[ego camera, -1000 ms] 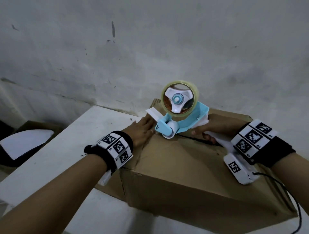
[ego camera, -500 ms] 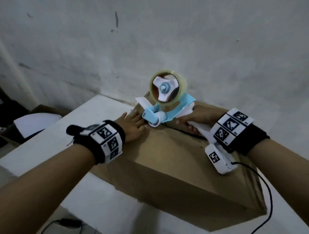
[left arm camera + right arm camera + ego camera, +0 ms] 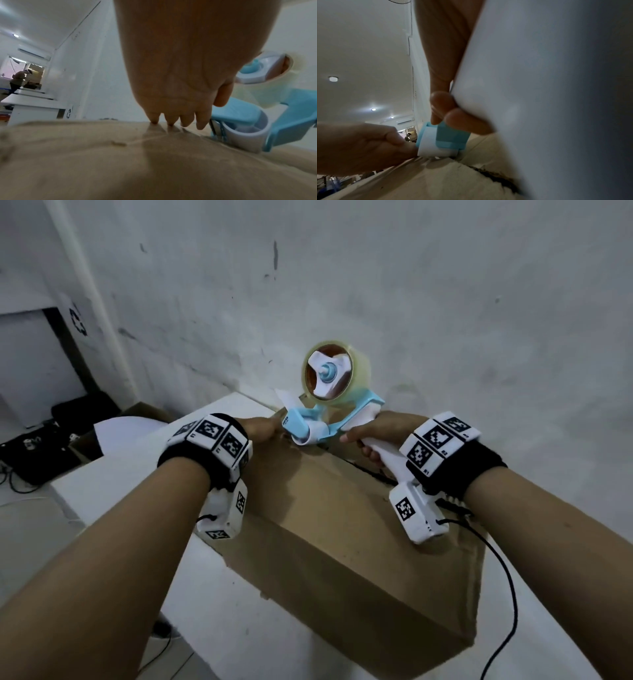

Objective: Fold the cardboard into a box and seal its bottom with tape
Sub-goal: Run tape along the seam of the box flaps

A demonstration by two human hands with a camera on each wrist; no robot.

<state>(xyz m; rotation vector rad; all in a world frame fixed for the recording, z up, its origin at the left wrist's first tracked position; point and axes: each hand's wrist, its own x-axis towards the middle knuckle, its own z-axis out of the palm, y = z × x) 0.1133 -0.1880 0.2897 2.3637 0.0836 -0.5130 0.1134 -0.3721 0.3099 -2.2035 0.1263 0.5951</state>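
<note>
A brown cardboard box (image 3: 342, 529) lies on the white table (image 3: 137, 474), flaps folded shut with a dark seam (image 3: 370, 474) along its top. My right hand (image 3: 376, 433) grips the white handle of a blue-and-white tape dispenser (image 3: 318, 426), which carries a clear tape roll (image 3: 337, 374). Its roller sits on the far end of the seam. My left hand (image 3: 262, 428) presses with straight fingers on the cardboard (image 3: 85, 155) just left of the roller (image 3: 247, 135). In the right wrist view my fingers (image 3: 453, 116) curl round the handle (image 3: 539, 94).
A grey wall (image 3: 411, 285) rises right behind the box. On the floor to the left stand an open carton holding a white sheet (image 3: 120, 429) and black gear with cables (image 3: 41, 446). A black cable (image 3: 507, 577) hangs from my right wrist. A person (image 3: 18, 79) stands far off.
The head view has swung and risen. Both hands and the dispenser stay at the far end of the seam, the left hand still pressing beside the roller.
</note>
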